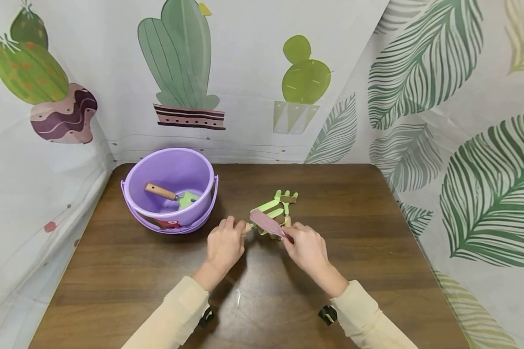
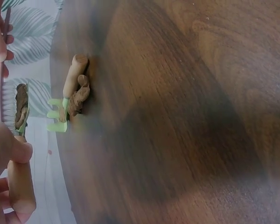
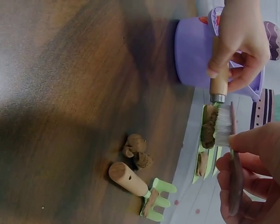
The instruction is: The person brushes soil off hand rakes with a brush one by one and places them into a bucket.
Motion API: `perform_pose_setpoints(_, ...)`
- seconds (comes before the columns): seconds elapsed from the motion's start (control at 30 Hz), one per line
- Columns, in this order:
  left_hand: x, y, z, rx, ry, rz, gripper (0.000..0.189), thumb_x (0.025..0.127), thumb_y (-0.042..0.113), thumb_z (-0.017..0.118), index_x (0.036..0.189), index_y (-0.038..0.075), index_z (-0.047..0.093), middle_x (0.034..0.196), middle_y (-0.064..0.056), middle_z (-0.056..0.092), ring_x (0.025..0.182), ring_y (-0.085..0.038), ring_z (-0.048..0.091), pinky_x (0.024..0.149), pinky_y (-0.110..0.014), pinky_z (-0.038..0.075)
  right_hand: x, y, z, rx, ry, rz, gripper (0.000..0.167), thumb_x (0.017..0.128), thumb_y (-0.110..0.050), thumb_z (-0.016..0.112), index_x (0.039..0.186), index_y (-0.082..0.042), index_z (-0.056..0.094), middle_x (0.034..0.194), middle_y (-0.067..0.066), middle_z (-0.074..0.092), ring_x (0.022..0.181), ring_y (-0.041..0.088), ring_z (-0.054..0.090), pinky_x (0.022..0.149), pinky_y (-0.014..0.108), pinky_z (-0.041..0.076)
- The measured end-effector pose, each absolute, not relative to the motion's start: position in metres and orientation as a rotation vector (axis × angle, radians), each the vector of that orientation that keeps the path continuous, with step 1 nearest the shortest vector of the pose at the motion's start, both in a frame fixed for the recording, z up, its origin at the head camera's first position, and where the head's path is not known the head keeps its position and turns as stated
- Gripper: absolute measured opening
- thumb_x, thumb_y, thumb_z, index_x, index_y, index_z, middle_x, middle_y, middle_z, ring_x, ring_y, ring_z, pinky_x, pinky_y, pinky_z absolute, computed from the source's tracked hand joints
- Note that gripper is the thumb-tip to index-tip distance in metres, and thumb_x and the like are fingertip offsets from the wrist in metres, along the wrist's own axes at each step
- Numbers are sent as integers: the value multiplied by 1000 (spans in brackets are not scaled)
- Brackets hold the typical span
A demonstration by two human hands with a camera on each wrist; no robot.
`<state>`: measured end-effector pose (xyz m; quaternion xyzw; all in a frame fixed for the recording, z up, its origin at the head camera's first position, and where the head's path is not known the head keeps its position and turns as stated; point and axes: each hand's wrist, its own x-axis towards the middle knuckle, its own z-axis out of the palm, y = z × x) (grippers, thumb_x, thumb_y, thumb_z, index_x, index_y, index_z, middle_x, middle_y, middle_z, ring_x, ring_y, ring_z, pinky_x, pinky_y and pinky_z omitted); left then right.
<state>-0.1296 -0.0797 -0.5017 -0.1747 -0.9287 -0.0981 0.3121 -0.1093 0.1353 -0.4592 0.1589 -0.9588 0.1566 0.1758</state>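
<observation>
My left hand [image 1: 227, 242] grips the wooden handle of a light green garden fork [image 1: 265, 205], held up over the table. Brown clay [image 3: 208, 130] is stuck on the fork's tines. In my right hand [image 1: 307, 247] is a mauve brush [image 1: 266, 223], pinched by its handle, with white bristles [image 3: 223, 122] right against the clay. Below the hands lies a small green hand rake [image 3: 128, 179] with a wooden handle and clay smeared across its prongs. Brown clay lumps [image 3: 136, 148] lie beside that rake's handle, partly hidden by the brush in the head view.
A purple bucket [image 1: 170, 160] stands at the back left of the table, its handle folded down at the front. Inside leans a green trowel [image 1: 186, 199] with a wooden handle. A small clear strip [image 1: 237, 297] lies near the front. Printed cloth hangs behind the brown table [image 1: 375, 291].
</observation>
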Motion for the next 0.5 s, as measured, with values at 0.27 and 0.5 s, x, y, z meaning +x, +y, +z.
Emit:
perform_pose_setpoints(0.27,-130,-80,-500,-448,-2429,-250,23,62,17,74,81,11,62,71,-5,50,57,-24,50,43,-32,38,-109,138,-456,456,-2732,442,17,72,-17,75,89,-16,74,75,-6,64,57,15,57,44,31,43)
perform_pose_setpoints(0.5,-130,-81,-500,-458,-2435,-255,23,62,16,74,80,10,61,71,-5,50,56,-24,49,42,-32,38,-107,141,-455,457,-2755,415,14,72,-18,75,86,-16,75,73,-6,63,55,15,57,42,31,42)
